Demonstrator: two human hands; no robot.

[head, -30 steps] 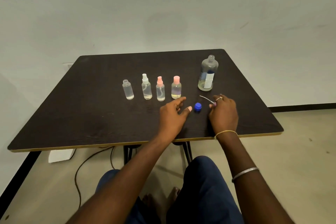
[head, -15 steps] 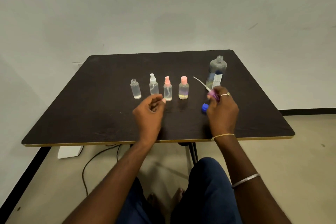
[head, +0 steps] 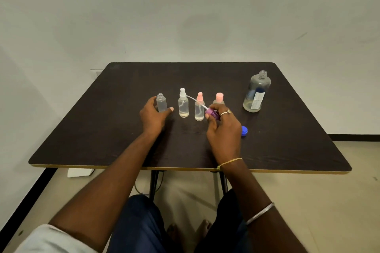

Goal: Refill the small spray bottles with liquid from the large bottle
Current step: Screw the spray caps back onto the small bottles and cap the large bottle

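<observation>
Four small bottles stand in a row on the dark table [head: 98,141]: an uncapped clear bottle [head: 161,102], a white-topped spray bottle [head: 183,106], a pink-topped spray bottle [head: 199,110] and another pink-topped bottle [head: 219,97], partly hidden by my right hand. My left hand [head: 153,118] curls round the uncapped bottle, fingers on its left, thumb on its right. My right hand [head: 224,131] pinches a purple spray head [head: 212,113] whose thin tube points up-left. The large open bottle [head: 256,92], low on liquid, stands at the right.
A blue cap [head: 244,130] lies on the table just right of my right hand. The table's front edge runs close to my wrists. A white box [head: 79,172] and a cable lie on the floor under the table.
My left hand moved left from the table's middle to the uncapped bottle. My right hand lifted the purple spray head off the table and carried it left, in front of the pink-topped bottles.
</observation>
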